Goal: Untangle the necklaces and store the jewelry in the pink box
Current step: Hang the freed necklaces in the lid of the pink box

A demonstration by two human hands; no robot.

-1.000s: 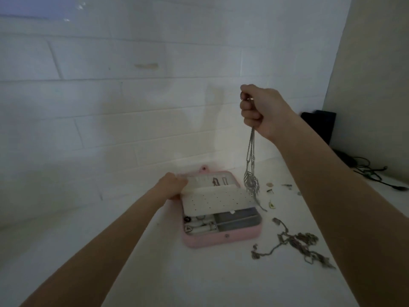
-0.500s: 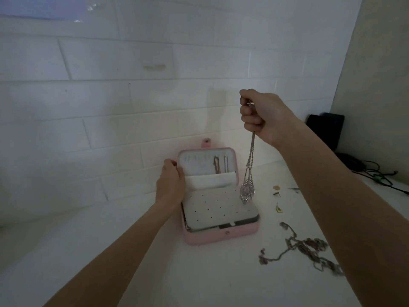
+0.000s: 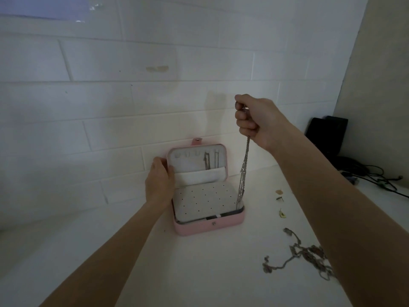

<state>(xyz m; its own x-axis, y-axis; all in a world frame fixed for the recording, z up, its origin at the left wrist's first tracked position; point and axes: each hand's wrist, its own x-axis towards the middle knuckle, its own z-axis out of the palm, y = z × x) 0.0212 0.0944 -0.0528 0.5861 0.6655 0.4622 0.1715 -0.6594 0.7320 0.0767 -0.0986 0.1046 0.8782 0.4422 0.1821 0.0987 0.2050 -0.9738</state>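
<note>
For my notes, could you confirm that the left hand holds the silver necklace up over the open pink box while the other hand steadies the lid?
Not quite: in the head view the right hand holds the silver chain necklace over the open pink jewelry box; the left hand steadies the lid.

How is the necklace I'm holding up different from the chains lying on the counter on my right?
The held necklace hangs straight down from your right hand, its lower end over the pink box; the loose chains lie flat on the counter.
The held necklace runs as one neat, taut strand; the loose chains sprawl in a tangled heap.
The held necklace looks brighter silver; the loose chains look duller and darker.
Both are metal chain jewelry still outside the box.
</note>
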